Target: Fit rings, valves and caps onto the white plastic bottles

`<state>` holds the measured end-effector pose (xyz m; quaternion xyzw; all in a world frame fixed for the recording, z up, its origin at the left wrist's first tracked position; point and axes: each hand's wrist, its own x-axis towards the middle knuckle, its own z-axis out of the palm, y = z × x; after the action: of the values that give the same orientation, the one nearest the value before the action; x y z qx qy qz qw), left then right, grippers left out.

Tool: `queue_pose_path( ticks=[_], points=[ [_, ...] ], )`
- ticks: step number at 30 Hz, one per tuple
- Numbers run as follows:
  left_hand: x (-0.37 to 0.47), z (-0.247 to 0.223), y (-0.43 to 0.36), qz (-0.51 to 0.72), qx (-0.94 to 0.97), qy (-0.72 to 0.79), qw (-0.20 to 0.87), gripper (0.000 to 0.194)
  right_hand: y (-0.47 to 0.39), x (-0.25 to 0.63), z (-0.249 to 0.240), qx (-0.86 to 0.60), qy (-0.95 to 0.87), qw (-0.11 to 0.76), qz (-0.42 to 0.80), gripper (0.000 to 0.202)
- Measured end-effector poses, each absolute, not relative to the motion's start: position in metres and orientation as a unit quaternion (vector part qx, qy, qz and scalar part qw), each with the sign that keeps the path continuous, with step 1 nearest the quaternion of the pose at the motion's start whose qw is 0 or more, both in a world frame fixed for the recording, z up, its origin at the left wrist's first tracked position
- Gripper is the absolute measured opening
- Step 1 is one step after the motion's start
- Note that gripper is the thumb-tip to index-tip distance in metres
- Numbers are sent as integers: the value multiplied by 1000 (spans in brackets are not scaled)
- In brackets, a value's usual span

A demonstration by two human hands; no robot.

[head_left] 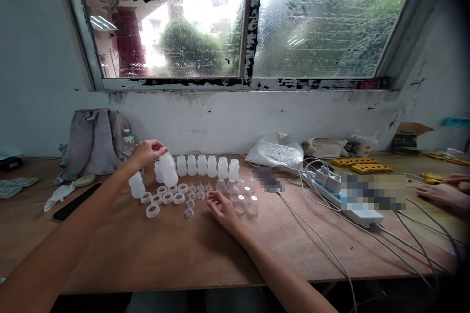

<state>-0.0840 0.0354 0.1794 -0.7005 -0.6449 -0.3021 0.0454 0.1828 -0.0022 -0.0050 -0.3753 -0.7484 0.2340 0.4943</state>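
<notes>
My left hand [147, 152] is closed on the top of a frosted white baby bottle [169, 170], which leans slightly at the left end of a row. More white bottles [201, 165] stand upright to its right, and another bottle [137, 186] is by my left wrist. In front lie several white collar rings [168, 198] and clear nipples [189, 212]. My right hand [223, 211] rests low over the table beside the nipples, fingers apart and loosely bent, with nothing visible in them. Just right of it stand clear domed caps [240, 208].
A grey backpack [97, 142], a black flat object [75, 201] and a white plastic piece [58, 196] lie left. Rightward are a plastic bag [276, 151], a power strip [362, 215] with trailing cables, and yellow blocks [362, 165]. Another person's hand [442, 194] is at far right.
</notes>
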Motion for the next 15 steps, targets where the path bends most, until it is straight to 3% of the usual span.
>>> queue_pose_path(
  ticks=[6,15],
  points=[
    [-127,154,58,-231,-624,-740,93,39,-2,183,-6,-385,-747,485,242,25],
    [-143,107,66,-191,-607,-763,115,35,1,183,-10,-388,-753,481,226,25]
  ],
)
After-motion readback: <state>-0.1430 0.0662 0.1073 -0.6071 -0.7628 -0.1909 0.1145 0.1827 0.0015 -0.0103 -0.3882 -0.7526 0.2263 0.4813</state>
